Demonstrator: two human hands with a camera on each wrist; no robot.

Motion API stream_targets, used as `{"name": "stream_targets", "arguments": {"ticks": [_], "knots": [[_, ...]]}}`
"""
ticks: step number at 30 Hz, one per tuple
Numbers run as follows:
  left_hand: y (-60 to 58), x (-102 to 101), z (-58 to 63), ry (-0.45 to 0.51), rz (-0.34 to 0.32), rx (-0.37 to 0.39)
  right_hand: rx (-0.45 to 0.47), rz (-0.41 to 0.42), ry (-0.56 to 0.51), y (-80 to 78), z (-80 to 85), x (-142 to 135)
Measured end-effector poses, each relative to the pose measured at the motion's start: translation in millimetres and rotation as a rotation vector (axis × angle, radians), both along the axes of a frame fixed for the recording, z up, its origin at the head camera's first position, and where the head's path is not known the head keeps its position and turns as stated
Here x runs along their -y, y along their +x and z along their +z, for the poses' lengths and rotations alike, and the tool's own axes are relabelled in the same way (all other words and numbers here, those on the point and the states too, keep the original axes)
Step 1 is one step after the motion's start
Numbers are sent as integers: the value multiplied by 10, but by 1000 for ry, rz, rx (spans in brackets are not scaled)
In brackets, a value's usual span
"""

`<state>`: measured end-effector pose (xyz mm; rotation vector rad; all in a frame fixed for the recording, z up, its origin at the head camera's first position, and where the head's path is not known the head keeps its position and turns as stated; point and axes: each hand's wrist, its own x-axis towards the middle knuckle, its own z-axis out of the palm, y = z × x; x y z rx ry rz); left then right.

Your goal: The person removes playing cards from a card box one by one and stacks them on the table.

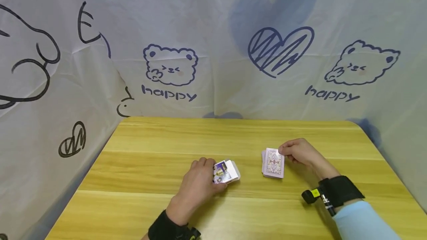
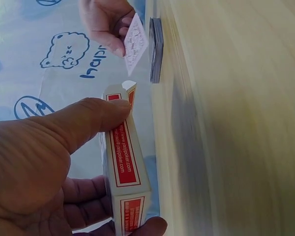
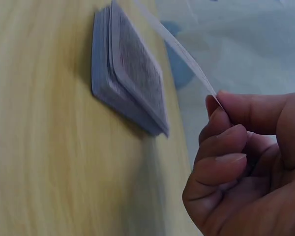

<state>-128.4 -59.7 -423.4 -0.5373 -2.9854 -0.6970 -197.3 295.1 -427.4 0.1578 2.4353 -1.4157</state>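
Note:
My left hand grips a small card box, thumb along one narrow side and fingers round the other. The box has red panels with white print on its side in the left wrist view, and its flap stands open at the far end. To the right, my right hand pinches a single playing card by its edge between thumb and forefinger. That card is held over the deck of playing cards, a slightly uneven stack lying on the table. In the head view the held card's patterned back covers most of the deck.
The wooden table has rounded far corners. Behind it and at the sides hangs a white cloth with drawn bears and hearts. Black straps with small cameras sit on both wrists.

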Motion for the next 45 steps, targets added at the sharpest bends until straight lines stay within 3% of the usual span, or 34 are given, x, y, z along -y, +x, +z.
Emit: {"name": "stream_targets", "arguments": {"ticks": [7, 18, 28, 35, 40, 45], "knots": [[5, 2, -23, 9, -2, 18, 10, 18, 51, -105, -74, 13], [-5, -13, -29, 9, -19, 19, -200, 49, 350, -74, -238, 154], [1, -4, -22, 1, -13, 0, -287, 42, 466, -44, -230, 257], [18, -5, -78, 8, -9, 8, -322, -22, 404, 75, -158, 335], [-3, -17, -98, 6, -6, -9, -350, -72, 228, 310, -64, 625], [-19, -38, -110, 7, -14, -9, -327, -57, 38, 512, -27, 1019]]}}
